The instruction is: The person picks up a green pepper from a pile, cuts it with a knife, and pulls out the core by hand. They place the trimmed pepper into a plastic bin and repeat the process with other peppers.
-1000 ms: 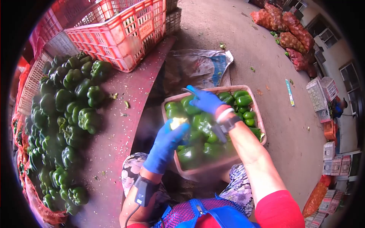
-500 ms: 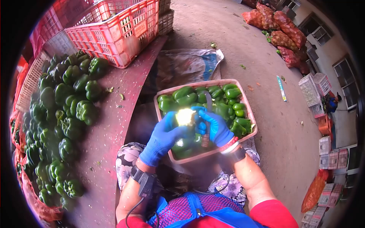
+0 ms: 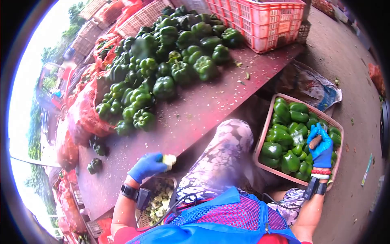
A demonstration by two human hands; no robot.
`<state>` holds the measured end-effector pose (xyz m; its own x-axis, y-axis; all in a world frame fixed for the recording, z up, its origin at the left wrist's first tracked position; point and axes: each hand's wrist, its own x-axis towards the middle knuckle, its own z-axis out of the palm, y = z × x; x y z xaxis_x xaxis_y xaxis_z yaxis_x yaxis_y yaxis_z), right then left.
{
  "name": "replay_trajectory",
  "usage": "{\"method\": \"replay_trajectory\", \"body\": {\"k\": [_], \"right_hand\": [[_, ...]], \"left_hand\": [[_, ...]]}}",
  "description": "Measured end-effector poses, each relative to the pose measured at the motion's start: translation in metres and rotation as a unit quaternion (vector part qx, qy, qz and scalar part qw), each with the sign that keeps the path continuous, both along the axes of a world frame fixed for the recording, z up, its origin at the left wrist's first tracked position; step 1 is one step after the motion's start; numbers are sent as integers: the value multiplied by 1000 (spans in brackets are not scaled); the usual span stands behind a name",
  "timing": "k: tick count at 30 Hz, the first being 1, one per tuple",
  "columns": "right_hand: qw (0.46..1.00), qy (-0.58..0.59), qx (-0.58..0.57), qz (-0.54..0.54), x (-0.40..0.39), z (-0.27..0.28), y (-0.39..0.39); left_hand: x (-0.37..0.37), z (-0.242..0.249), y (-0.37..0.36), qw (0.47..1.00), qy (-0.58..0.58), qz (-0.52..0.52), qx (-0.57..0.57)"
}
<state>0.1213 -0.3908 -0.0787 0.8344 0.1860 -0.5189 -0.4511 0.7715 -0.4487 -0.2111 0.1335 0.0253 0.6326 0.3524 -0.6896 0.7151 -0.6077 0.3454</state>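
Note:
My left hand [image 3: 147,166], in a blue glove, is closed on a pale pepper core [image 3: 169,160] at its fingertips. It hangs at the table edge, just above a basket of pale cores and scraps [image 3: 160,203]. My right hand [image 3: 322,148], also gloved in blue, is wrapped round the brown handle of a knife [image 3: 315,142]; I cannot make out its blade clearly. That hand is over the right side of a pink crate [image 3: 298,183] filled with green bell peppers [image 3: 280,136].
To the left, a reddish table [image 3: 195,118] bears a big heap of green peppers [image 3: 164,87]. A red plastic crate [image 3: 260,24] stands at its far end. Red mesh sacks [image 3: 87,110] line the left edge. A crumpled sheet [image 3: 321,87] lies behind the pink crate.
The view has swung left. My left hand has moved from over the pepper crate to above the scrap basket with the core. My right hand, still with the knife, is apart from it over the crate.

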Motion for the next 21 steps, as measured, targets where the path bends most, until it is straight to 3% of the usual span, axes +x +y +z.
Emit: {"method": "replay_trajectory", "body": {"k": [2,4,6,7,8,9,10,12,14,16,18,21], "right_hand": [[996,-56,9,73,-9,2,-2],[992,-15,90,88,-7,-13,-8],[987,21,101,125,-5,-33,-17],[990,13,70,121,-7,-28,-12],[993,6,40,114,-14,-20,-3],[994,0,10,105,-19,-15,5],[995,-7,13,95,-20,-13,9],[997,-18,17,74,-22,-12,14],[998,-34,-8,52,-21,-10,24],[996,-63,-17,53,-22,-10,31],[991,-106,-9,77,-24,-14,38],[983,-130,-60,112,-40,8,70]], "left_hand": [[-50,-11,23,992,44,-102,64],[-46,-36,53,968,-129,112,183],[-14,-54,96,892,-268,210,298],[0,-70,128,868,-312,267,278],[10,-83,159,866,-291,389,120],[4,-138,211,868,-332,368,-1],[16,-139,208,840,-342,416,-65],[33,-122,167,801,-396,437,-105],[42,-100,126,796,-447,392,-113],[47,-120,117,800,-543,255,29],[53,-120,100,812,-546,165,118],[84,-97,68,768,-530,334,-134]]}}
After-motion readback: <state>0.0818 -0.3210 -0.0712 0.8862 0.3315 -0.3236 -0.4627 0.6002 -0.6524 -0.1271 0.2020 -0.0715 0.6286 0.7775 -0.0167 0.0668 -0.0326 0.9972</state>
